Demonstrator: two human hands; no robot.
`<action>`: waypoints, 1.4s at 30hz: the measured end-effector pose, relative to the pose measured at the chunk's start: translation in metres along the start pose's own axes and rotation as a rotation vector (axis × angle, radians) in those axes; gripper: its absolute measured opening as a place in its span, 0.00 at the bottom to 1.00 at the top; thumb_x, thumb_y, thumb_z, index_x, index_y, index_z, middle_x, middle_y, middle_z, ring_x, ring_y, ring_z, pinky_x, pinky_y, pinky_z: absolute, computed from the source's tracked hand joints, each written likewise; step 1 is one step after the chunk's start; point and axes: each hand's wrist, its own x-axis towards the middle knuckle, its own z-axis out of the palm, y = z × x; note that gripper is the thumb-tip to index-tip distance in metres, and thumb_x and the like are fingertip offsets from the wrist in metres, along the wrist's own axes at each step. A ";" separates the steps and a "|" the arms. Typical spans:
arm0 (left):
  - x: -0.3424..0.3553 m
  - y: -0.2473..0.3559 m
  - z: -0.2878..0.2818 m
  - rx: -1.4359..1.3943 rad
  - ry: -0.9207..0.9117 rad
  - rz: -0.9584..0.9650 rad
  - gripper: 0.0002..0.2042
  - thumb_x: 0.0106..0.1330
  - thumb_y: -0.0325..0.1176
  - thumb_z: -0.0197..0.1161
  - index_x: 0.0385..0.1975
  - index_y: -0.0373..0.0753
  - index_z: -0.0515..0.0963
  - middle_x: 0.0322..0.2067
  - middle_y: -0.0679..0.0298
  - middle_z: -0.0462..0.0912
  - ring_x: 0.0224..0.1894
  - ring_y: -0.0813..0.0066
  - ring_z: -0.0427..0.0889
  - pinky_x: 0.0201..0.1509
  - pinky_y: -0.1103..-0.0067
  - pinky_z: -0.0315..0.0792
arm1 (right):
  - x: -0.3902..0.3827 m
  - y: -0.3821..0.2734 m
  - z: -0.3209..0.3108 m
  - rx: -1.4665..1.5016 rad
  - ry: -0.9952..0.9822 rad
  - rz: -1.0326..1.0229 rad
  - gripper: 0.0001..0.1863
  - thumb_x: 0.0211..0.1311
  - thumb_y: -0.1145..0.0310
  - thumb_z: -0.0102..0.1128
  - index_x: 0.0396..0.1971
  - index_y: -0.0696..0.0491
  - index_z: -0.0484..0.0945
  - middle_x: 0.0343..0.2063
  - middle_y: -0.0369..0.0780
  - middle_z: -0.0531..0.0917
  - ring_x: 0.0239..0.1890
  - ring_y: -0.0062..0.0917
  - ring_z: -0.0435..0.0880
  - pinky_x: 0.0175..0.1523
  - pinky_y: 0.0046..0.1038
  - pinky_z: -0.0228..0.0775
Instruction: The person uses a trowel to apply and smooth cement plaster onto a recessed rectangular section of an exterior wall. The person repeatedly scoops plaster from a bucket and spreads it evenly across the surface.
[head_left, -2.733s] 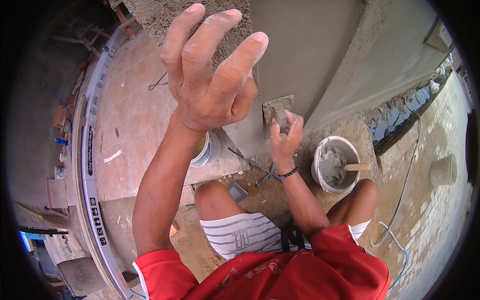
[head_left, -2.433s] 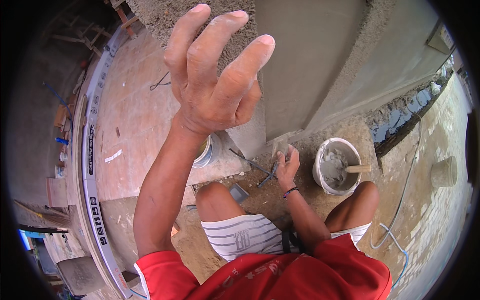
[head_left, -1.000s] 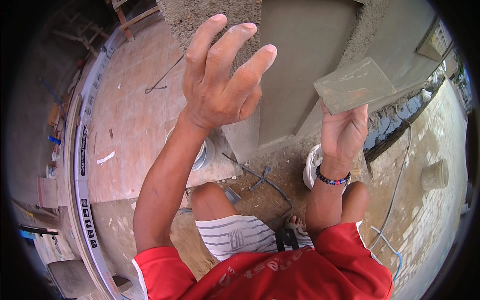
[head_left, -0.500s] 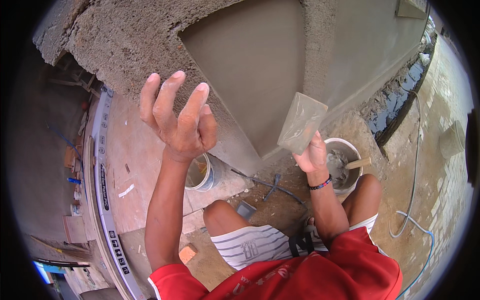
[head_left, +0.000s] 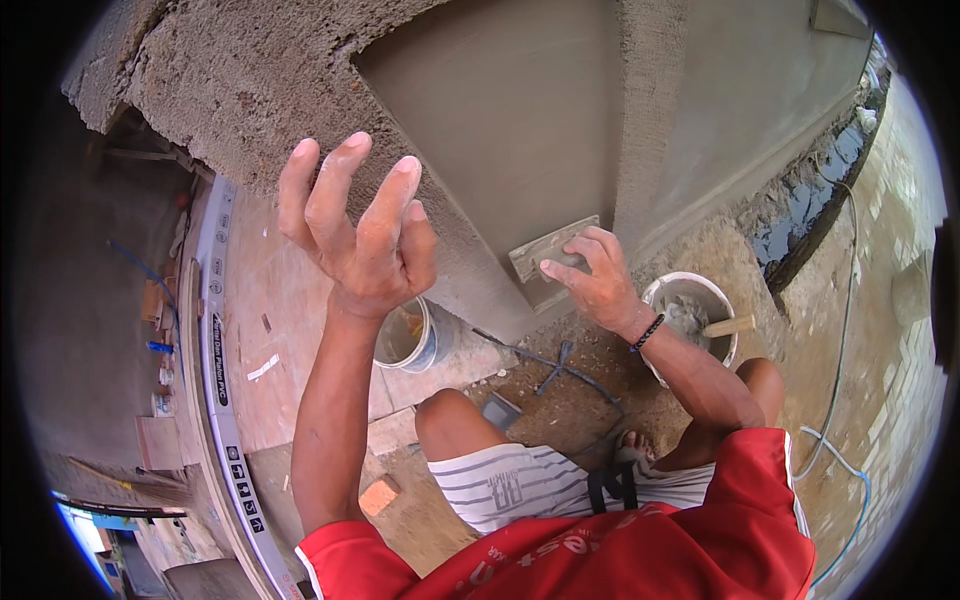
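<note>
Near the lower end of a smooth grey recessed panel [head_left: 490, 130], my right hand [head_left: 600, 280] grips a flat, mortar-smeared float [head_left: 530, 260] lying against the plaster, fingers bent over its back. My left hand [head_left: 360, 230] is raised in front of the rough concrete edge [head_left: 220, 90], fingers curved and apart, nothing held; whether it touches that edge I cannot tell. Just right of my right wrist sits a white bucket [head_left: 722, 300] of grey mortar with a wooden handle [head_left: 730, 326] sticking out. Below my left hand stands another bucket [head_left: 405, 355], partly behind my forearm.
A dark crossed strap [head_left: 555, 368] and grey tool [head_left: 500, 410] lie by my knees, a brick piece [head_left: 380, 494] lower left. A long wrapped panel [head_left: 220, 360] runs along the left. A muddy trench [head_left: 800, 220], hose [head_left: 845, 300] and cylindrical container [head_left: 912, 290] are at the right.
My right hand has turned over, moving the float from upturned in mid-air onto the panel's lower end. The view shifted, showing more concrete overhead. My left hand stays raised with curved fingers.
</note>
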 end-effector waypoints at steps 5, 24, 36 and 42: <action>-0.002 0.001 0.001 -0.033 0.046 -0.044 0.17 0.53 0.27 0.57 0.44 0.46 0.78 0.52 0.58 0.72 0.63 0.52 0.59 0.63 0.65 0.59 | 0.002 0.016 0.000 -0.046 -0.088 -0.147 0.23 0.48 0.77 0.60 0.45 0.38 0.80 0.39 0.37 0.73 0.47 0.35 0.71 0.52 0.35 0.68; -0.005 -0.003 0.004 -0.082 0.120 -0.030 0.19 0.49 0.27 0.56 0.43 0.48 0.79 0.52 0.57 0.72 0.62 0.52 0.61 0.62 0.66 0.60 | -0.052 -0.007 -0.036 0.016 -0.200 0.424 0.20 0.47 0.81 0.58 0.44 0.53 0.77 0.35 0.44 0.72 0.40 0.39 0.71 0.45 0.35 0.66; -0.006 -0.005 0.007 -0.059 0.112 -0.022 0.18 0.49 0.28 0.57 0.43 0.47 0.79 0.52 0.58 0.73 0.60 0.52 0.63 0.61 0.67 0.61 | -0.004 -0.058 0.060 0.258 0.306 0.658 0.20 0.48 0.79 0.62 0.44 0.59 0.70 0.33 0.46 0.73 0.34 0.38 0.73 0.39 0.35 0.67; -0.007 -0.007 0.004 -0.051 0.075 0.021 0.16 0.55 0.30 0.57 0.46 0.45 0.76 0.54 0.55 0.71 0.61 0.51 0.61 0.63 0.65 0.59 | -0.037 -0.053 0.098 0.159 0.301 0.625 0.19 0.49 0.80 0.60 0.43 0.60 0.71 0.34 0.48 0.72 0.38 0.44 0.73 0.43 0.40 0.66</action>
